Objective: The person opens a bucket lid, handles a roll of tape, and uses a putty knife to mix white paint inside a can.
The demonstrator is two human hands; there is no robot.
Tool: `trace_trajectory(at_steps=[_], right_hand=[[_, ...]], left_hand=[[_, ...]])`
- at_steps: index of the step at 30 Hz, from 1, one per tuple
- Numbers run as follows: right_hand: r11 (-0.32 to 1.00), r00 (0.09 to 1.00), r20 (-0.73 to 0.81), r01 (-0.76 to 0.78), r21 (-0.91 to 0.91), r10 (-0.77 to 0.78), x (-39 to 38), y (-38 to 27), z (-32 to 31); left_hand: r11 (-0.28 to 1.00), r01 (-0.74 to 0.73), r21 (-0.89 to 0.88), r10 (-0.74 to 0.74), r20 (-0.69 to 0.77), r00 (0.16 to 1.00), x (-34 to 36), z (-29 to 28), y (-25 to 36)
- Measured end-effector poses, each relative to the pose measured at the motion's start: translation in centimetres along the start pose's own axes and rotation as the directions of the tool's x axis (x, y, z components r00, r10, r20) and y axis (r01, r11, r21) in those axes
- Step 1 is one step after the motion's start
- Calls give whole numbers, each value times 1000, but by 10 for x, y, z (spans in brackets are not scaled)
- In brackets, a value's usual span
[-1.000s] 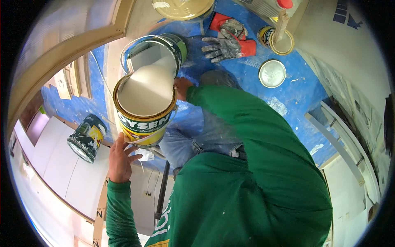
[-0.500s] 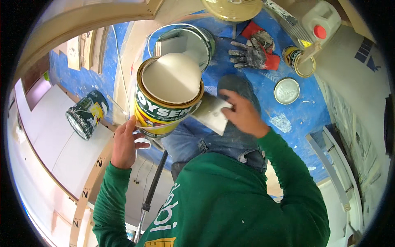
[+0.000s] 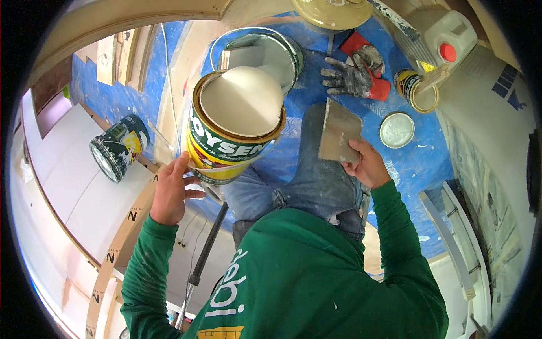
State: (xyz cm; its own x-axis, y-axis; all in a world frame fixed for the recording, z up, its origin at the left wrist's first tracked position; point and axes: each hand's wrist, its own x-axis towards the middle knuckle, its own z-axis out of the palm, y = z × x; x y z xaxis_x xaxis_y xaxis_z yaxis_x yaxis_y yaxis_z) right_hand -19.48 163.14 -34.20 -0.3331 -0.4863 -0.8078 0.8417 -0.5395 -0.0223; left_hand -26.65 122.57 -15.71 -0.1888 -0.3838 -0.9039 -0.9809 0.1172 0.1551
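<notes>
A large green and yellow paint can (image 3: 217, 148) is tilted away from me, its open mouth up. Thick white paint (image 3: 243, 104) fills the mouth and bulges to the far lip. My left hand (image 3: 171, 189) grips the can low on its left side, thumb on the wall and other fingers underneath. Just beyond the can stands an open bucket (image 3: 295, 52) with a wire handle, partly hidden by it; a flat piece leans inside. Over my right thigh, my right hand (image 3: 367, 164) pinches a flat rectangular spreader blade (image 3: 340, 134) by its lower corner, apart from the can.
Blue sheeting covers the floor. Stained work gloves (image 3: 355, 73), a round lid (image 3: 397, 130), a small can (image 3: 423, 96) and a white jug (image 3: 451, 37) lie to the right. A dark green can (image 3: 119, 148) sits left; a yellowish round lid (image 3: 333, 14) is at the far edge.
My right hand has drawn the blade away from the can's right side, to the right, and turned it upright. The left hand still holds the tilted can.
</notes>
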Motion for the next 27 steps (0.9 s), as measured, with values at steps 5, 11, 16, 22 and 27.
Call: trace_trajectory(at_steps=[5, 11, 16, 22, 27], right_hand=[[1000, 998, 55, 14, 4, -14, 7, 4, -12], [1000, 999, 32, 5, -23, -5, 7, 4, -12], [999, 997, 65, 31, -44, -28, 12, 10, -21], [997, 999, 38, 32, -72, -29, 10, 8, -18], [996, 999, 36, 24, -85, -21, 10, 9, -18]], left_hand=[[1000, 3, -15, -3, 0, 1000, 0, 0, -1], [1000, -5, -26, 6, 21, 1000, 1, -2, -1], [1000, -3, -12, 4, 27, 1000, 2, -5, -3], [1000, -11, -21, 12, 57, 998, -1, -5, -1], [1000, -15, -8, 15, 58, 998, -1, -6, -1]])
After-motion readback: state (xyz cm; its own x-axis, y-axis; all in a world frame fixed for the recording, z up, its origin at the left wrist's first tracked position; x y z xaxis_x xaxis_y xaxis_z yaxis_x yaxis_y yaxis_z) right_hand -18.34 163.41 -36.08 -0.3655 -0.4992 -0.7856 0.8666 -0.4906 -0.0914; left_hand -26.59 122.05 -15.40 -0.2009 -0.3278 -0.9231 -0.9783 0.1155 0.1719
